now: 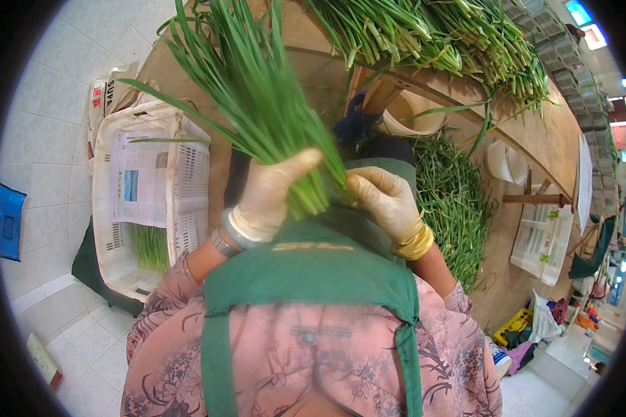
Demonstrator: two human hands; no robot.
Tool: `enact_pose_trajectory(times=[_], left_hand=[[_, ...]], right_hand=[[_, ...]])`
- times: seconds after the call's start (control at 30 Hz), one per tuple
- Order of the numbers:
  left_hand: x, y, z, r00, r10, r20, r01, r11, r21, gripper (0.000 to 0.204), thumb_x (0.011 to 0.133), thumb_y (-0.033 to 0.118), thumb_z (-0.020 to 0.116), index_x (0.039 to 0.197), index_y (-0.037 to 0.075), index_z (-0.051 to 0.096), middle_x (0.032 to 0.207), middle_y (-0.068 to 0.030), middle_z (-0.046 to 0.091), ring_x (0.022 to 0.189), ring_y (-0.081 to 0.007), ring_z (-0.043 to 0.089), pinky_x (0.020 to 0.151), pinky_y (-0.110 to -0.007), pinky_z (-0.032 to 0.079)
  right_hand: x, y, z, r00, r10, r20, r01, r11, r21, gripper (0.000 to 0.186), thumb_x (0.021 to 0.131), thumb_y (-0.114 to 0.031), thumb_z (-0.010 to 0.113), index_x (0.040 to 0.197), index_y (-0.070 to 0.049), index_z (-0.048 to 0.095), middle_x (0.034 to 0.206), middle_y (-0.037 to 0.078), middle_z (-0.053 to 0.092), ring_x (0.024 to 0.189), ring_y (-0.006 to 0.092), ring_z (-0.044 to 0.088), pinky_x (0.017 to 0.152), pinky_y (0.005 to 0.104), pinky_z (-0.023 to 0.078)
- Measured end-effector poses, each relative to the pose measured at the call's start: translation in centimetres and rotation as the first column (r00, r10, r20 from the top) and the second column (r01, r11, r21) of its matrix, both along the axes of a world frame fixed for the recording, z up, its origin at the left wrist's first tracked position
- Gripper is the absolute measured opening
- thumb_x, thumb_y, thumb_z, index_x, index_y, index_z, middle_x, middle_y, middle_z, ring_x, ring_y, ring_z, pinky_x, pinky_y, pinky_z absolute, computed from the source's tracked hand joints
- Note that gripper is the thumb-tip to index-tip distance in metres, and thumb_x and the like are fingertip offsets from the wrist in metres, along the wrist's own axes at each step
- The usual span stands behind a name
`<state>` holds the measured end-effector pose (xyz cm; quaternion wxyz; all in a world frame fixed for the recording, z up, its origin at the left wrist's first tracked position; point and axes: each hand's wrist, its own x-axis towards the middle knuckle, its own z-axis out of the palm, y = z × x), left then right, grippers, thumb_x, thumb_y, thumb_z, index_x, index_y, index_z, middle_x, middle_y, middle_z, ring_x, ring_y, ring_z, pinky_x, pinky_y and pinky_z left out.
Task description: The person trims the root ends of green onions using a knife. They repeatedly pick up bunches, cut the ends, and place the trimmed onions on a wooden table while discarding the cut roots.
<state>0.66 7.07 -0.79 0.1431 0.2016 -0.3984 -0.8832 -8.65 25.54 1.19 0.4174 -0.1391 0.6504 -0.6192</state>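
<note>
Wooden table (560, 147) under stalk heap (459, 31), white crate (191, 177) leftward — left fingers (300, 162) clasping green bunch (268, 104), right fingers (377, 179) pinching edge.

The bunch of leaves (257, 90) was bright green, paling to yellow-green at its stems (309, 197). The left hand (273, 184) wore an off-white glove, the right hand (384, 198) a cream one turning yellow at the cuff (414, 242). The apron (313, 274) was deep green, over a pink shirt (452, 347) patterned with dark greyish flowers and sprigs. The crate (99, 208) was white, its newspaper (146, 205) pale grey with a blue picture (130, 185). The tabletop (563, 153) was tan, the tiles (49, 160) whitish, the flat packet (10, 221) blue and the small basket (515, 326) yellow.
</note>
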Motion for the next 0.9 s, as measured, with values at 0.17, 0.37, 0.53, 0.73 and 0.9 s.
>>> enact_pose_trajectory(times=[0.17,0.37,0.53,0.73,0.9], left_hand=[[0.1,0.1,0.3,1.0,-0.005,0.0,0.005,1.0,-0.006,0.03,0.089,0.0,0.069,0.117,0.004,0.062,0.106,-0.0053,0.068,0.093,-0.0169,0.066,0.084,-0.032,0.057],[-0.2,0.0,-0.1,1.0,-0.004,-0.006,0.004,1.0,-0.028,0.03,0.089,0.001,0.069,0.117,0.005,0.061,0.106,-0.0054,0.067,0.093,-0.018,0.067,0.084,-0.033,0.058],[0.1,-0.2,0.2,0.994,0.001,0.111,-0.005,0.999,0.033,0.031,0.09,0.002,0.068,0.119,0.005,0.059,0.115,-0.008,0.066,0.1,-0.0196,0.066,0.088,-0.034,0.057],[0.0,0.0,-0.2,0.999,-0.053,-0.012,0.054,0.986,0.156,0.036,0.094,0.004,0.064,0.129,0.001,0.055,0.131,-0.0159,0.061,0.109,-0.0244,0.065,0.09,-0.038,0.058],[-0.3,-0.1,-0.2,0.998,-0.062,0.001,0.062,0.995,0.077,0.042,0.095,0.004,0.06,0.135,-0.002,0.05,0.134,-0.0165,0.059,0.12,-0.0271,0.059,0.096,-0.04,0.055]], right_hand=[[0.2,-0.3,-0.1,0.996,-0.052,0.071,0.054,0.998,-0.027,0.026,0.098,-0.022,0.063,0.109,0.001,0.068,0.092,0.003,0.068,0.08,0.0094,0.062,0.07,0.0236,0.049],[-0.3,0.1,0.5,0.987,-0.063,0.146,0.064,0.998,0.002,0.026,0.097,-0.023,0.064,0.109,0.0,0.067,0.088,0.003,0.067,0.072,0.0094,0.06,0.066,0.0234,0.049],[0.3,-0.3,0.7,0.981,-0.177,0.073,0.177,0.984,0.01,0.021,0.095,-0.016,0.067,0.107,0.0,0.068,0.086,0.004,0.066,0.073,0.0102,0.062,0.067,0.0246,0.05],[0.7,-1.2,-1.1,0.672,-0.084,-0.736,0.091,0.995,-0.03,0.019,0.087,-0.004,0.07,0.106,-0.001,0.07,0.09,0.009,0.068,0.076,0.0179,0.064,0.072,0.0284,0.052],[1.3,-2.3,-0.7,0.606,-0.172,-0.777,0.086,0.985,-0.152,0.014,0.085,-0.004,0.07,0.099,-0.003,0.07,0.092,0.011,0.066,0.082,0.0237,0.065,0.076,0.0331,0.053]])
